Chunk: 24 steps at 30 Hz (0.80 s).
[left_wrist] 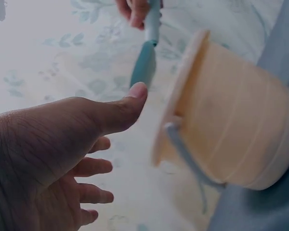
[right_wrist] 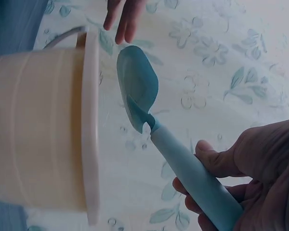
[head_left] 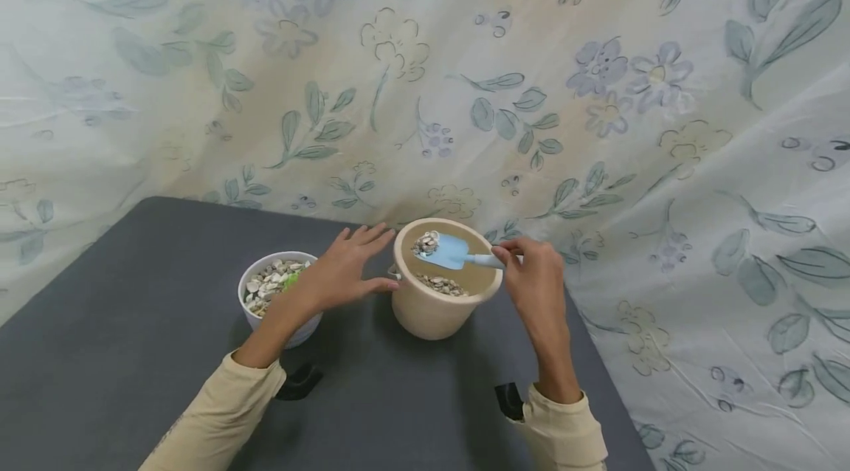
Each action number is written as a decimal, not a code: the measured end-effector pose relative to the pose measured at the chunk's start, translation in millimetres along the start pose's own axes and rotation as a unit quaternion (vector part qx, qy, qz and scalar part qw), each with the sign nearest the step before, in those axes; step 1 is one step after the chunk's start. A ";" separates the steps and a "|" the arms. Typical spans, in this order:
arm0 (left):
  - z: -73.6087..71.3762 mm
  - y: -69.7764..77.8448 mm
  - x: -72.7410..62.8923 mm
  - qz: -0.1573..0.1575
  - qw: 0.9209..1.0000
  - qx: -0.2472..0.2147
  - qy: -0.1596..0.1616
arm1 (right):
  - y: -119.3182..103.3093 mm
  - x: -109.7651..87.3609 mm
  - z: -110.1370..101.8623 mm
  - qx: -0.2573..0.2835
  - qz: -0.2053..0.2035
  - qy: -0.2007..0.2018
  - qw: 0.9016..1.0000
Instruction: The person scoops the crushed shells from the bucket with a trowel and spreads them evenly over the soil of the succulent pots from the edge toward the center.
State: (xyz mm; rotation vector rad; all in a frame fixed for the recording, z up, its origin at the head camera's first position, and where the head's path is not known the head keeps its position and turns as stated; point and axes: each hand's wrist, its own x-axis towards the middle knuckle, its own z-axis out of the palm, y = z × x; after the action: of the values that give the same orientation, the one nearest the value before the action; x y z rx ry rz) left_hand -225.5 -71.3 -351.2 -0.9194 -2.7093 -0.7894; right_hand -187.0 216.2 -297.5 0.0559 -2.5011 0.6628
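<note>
My right hand (head_left: 536, 280) grips the handle of a light blue toy shovel (head_left: 446, 252), its blade over the mouth of a beige bucket (head_left: 432, 314). A small heap of shells (head_left: 426, 243) lies on the blade in the head view. More shells (head_left: 441, 285) sit inside the bucket. My left hand (head_left: 345, 269) holds nothing; its fingers are spread beside the bucket's left rim. Below that hand stands a white bowl (head_left: 249, 275) of shells with something bright green among them, partly hidden by the wrist. The shovel's underside faces the right wrist view.
A dark grey table (head_left: 166, 294) carries the bucket and the bowl. Behind and to the right hangs a floral cloth (head_left: 398, 102), close to the bucket's far side. A grey handle (left_wrist: 188, 156) hangs down the bucket's side.
</note>
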 end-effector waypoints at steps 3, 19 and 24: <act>-10.8 2.5 -6.2 0.002 1.000 0.011 0.006 | -7.2 -0.9 -1.9 0.015 -0.009 -0.006 1.000; -32.2 -15.0 -59.3 -0.075 0.996 0.050 0.002 | -37.3 -10.4 28.0 0.064 -0.059 -0.041 0.995; -36.3 -23.8 -84.4 -0.101 0.993 0.065 -0.001 | -48.8 -13.6 39.8 0.076 -0.072 -0.047 0.993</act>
State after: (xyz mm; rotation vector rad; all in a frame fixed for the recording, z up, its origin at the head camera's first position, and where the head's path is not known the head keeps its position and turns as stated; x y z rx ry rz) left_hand -173.1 -150.1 -357.8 -0.6252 -2.8474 -0.6348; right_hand -186.8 153.4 -311.8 0.3267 -2.5023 0.8054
